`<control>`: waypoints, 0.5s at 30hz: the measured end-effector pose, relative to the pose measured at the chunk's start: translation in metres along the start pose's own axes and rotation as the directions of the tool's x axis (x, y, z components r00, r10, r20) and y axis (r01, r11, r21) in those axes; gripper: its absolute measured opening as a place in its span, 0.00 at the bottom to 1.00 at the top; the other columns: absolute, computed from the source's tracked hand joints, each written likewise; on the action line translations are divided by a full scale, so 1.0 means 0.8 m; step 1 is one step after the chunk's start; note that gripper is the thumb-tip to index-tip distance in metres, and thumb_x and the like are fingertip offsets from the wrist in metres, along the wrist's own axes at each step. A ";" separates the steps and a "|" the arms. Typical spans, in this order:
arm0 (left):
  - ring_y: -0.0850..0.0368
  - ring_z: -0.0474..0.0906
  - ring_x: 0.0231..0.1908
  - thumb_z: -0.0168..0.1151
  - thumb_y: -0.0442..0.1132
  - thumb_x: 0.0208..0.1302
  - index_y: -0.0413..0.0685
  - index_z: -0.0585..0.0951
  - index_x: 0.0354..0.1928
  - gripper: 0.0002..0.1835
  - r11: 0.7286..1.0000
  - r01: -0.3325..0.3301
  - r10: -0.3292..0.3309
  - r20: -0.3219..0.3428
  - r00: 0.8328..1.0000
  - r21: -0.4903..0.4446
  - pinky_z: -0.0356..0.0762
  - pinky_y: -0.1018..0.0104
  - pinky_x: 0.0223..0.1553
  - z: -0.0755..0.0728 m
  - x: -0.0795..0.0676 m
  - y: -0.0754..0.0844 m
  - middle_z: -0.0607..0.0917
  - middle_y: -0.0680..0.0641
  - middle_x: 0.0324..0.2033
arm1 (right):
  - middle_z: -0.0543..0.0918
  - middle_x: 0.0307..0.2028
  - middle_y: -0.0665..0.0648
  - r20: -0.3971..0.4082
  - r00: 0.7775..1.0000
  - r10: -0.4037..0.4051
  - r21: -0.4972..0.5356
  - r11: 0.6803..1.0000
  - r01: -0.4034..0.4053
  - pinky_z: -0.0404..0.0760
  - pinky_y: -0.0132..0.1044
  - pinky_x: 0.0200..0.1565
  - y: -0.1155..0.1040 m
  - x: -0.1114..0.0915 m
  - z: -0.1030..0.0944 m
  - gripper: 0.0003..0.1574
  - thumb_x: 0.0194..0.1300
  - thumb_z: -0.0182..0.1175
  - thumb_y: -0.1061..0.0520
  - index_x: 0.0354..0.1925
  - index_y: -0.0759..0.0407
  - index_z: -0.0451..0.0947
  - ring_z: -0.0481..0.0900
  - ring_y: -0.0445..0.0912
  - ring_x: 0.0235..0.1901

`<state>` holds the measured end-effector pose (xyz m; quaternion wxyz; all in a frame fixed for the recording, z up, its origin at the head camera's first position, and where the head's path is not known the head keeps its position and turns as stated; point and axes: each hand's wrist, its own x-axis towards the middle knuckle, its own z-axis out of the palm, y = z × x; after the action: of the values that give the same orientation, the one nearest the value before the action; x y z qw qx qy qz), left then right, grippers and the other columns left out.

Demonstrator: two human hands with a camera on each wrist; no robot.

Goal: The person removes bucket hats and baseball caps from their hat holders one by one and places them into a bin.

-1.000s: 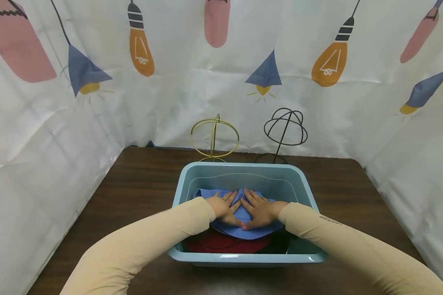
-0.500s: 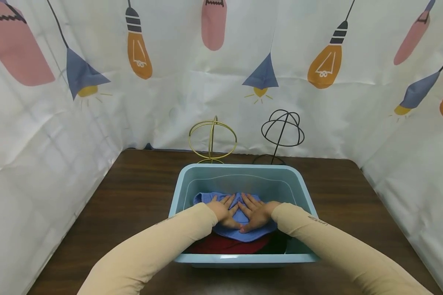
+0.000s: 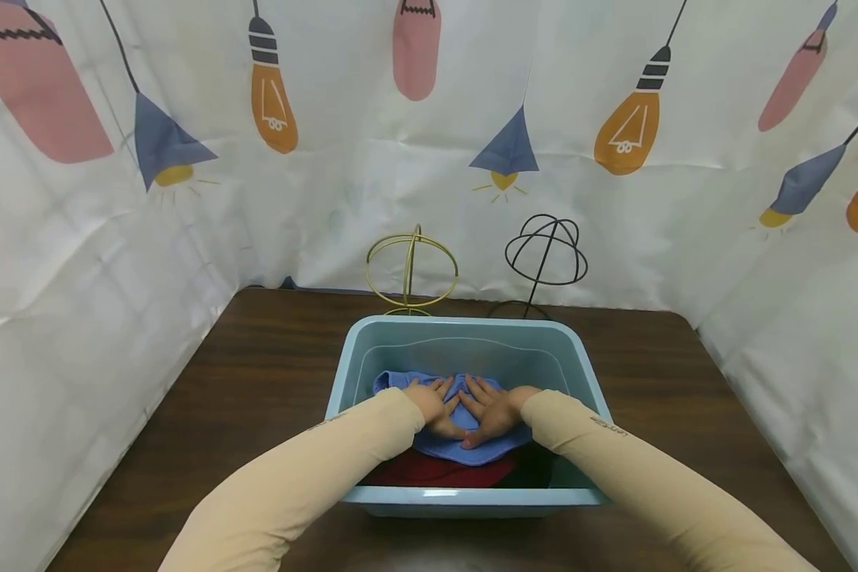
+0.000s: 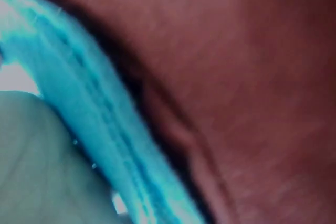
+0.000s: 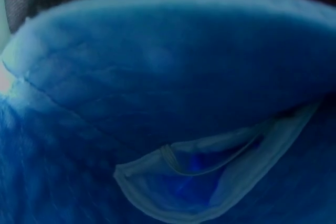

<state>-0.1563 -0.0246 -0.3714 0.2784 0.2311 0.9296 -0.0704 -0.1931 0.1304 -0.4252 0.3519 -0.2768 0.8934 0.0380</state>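
Inside the light blue tub (image 3: 465,496), both of my hands rest flat on a blue cloth item (image 3: 465,454). It has a rounded, stitched edge and looks like a cap. My left hand (image 3: 434,409) and right hand (image 3: 493,409) have spread, straight fingers, with the thumbs meeting near the middle. Close up in the right wrist view, the blue cloth (image 5: 157,66) shows a curved rim and a pale-edged opening. In the left wrist view, a bright blue stitched band (image 4: 100,98) lies beside red fabric (image 4: 252,77). Neither wrist view shows my fingers clearly.
Dark red cloth (image 3: 429,470) and black cloth (image 3: 532,469) lie under the blue item. Behind the tub stand a gold wire stand (image 3: 409,266) and a black wire stand (image 3: 546,254). The wooden table (image 3: 279,357) has a printed curtain (image 3: 329,159) around it.
The head view has shifted slightly, and the tub appears a little further left. My hands stay pressed on the blue item, with the forearms moved slightly inward.
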 end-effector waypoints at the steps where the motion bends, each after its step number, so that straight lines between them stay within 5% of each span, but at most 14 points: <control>1: 0.56 0.48 0.71 0.45 0.68 0.63 0.56 0.58 0.72 0.41 1.000 0.003 -0.003 0.001 1.000 0.000 0.48 0.50 0.68 -0.002 0.001 0.000 0.51 0.50 0.73 | 0.30 0.74 0.55 -0.002 1.000 0.003 0.002 1.000 -0.003 0.40 0.48 0.69 0.000 0.000 -0.002 0.58 0.61 0.48 0.26 0.75 0.54 0.37 0.27 0.50 0.72; 9: 0.56 0.50 0.70 0.50 0.68 0.60 0.57 0.60 0.71 0.41 0.999 0.038 -0.037 0.016 0.999 -0.032 0.49 0.51 0.67 -0.012 0.014 0.006 0.54 0.51 0.72 | 0.33 0.74 0.58 -0.013 1.000 0.007 -0.008 1.000 -0.008 0.42 0.50 0.69 -0.005 -0.016 -0.013 0.57 0.63 0.49 0.29 0.74 0.56 0.39 0.29 0.52 0.72; 15: 0.56 0.50 0.70 0.55 0.66 0.58 0.60 0.60 0.72 0.42 0.997 0.069 -0.066 0.107 0.992 -0.031 0.50 0.56 0.67 -0.024 0.017 0.009 0.54 0.53 0.72 | 0.42 0.74 0.61 -0.023 1.000 0.015 0.059 0.998 -0.014 0.49 0.56 0.67 -0.024 -0.046 -0.034 0.51 0.63 0.55 0.36 0.73 0.58 0.48 0.38 0.56 0.72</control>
<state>-0.1721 -0.0085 -0.3629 0.3285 0.1905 0.9220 -0.0756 -0.1777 0.1240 -0.3787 0.3489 -0.2603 0.9002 0.0110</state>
